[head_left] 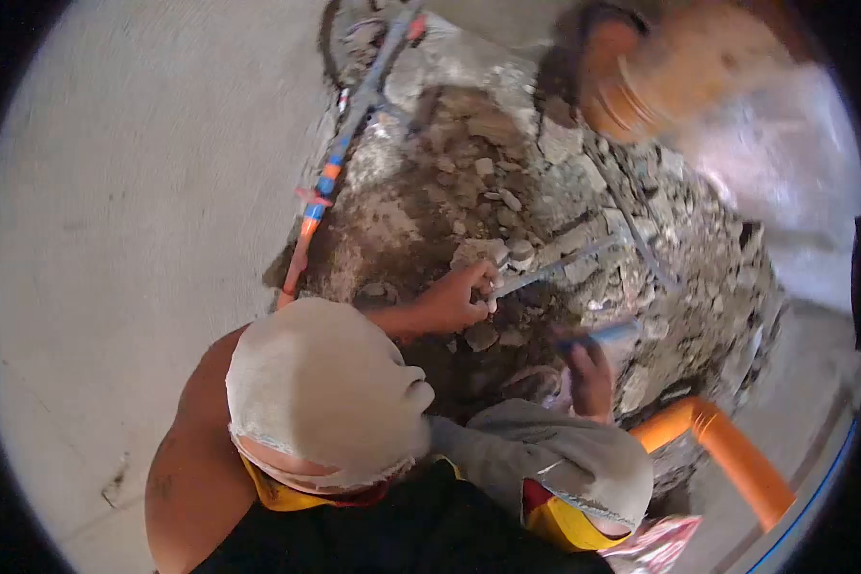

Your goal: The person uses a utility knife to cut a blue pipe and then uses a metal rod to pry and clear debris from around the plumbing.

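Note:
Over broken rubble, my left hand is closed, its fingertips pinching the near end of a thin grey metal bar. That bar slants up and to the right across the stones. Lower and to the right, my right hand has its fingers curled round a short blue-grey tool. Motion smears the tool, and I cannot tell its kind. My two bent knees, in pale grey cloth, are in front of my hands and hide part of my left arm and the ground below.
A pit of soil and stones is cut into a concrete floor. Along its left edge runs a taped pipe. An orange pipe elbow lies at lower right, and a blurred orange pipe is at upper right beside a pale sheet.

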The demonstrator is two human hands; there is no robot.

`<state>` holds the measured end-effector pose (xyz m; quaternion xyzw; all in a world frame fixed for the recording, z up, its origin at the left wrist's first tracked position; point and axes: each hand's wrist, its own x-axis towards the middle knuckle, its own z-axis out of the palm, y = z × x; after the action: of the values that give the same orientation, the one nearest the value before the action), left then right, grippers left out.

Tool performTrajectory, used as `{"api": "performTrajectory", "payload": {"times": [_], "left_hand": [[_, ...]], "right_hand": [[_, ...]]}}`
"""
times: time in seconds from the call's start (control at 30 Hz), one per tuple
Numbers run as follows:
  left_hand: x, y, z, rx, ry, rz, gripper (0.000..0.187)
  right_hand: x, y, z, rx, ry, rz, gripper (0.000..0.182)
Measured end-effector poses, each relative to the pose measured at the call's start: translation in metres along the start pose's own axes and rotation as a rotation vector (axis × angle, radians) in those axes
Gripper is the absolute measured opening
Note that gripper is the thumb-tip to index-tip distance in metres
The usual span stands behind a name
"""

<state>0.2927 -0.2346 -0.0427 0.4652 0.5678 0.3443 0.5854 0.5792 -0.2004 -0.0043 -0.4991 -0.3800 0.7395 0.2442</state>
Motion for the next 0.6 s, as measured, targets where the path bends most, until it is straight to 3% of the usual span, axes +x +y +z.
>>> {"api": "performTrajectory", "payload": {"times": [0.07, 0.13, 0.27, 0.33, 0.4, 0.5, 0.6], "left_hand": [[-0.001, -0.012, -0.010, -0.065, -0.004, -0.027, 0.039], [-0.003, -0.019, -0.016, -0.130, -0.025, -0.048, 0.040], [0.003, -0.017, -0.019, -0.272, 0.063, 0.041, 0.038], [0.010, -0.011, -0.019, -0.297, 0.098, 0.080, 0.037], [0.011, -0.009, -0.016, -0.408, 0.117, 0.116, 0.034], [0.026, -0.020, -0.009, -0.699, 0.065, 0.029, 0.046], [0.020, 0.000, -0.018, -0.852, 0.078, 0.069, 0.042]], "right_hand": [[-0.037, 0.007, -0.065, 0.084, 0.268, -0.084, 0.026], [-0.086, 0.008, -0.128, 0.013, 0.512, -0.067, 0.028], [-0.191, 0.020, -0.210, -0.341, 0.763, 0.262, 0.030], [-0.214, 0.020, -0.222, -0.506, 0.748, 0.420, 0.032], [-0.198, 0.006, -0.216, -0.644, 0.628, 0.449, 0.033], [-0.136, -0.029, -0.170, -0.764, 0.387, 0.335, 0.035], [-0.063, -0.057, -0.121, -0.804, 0.107, 0.119, 0.037]]}}
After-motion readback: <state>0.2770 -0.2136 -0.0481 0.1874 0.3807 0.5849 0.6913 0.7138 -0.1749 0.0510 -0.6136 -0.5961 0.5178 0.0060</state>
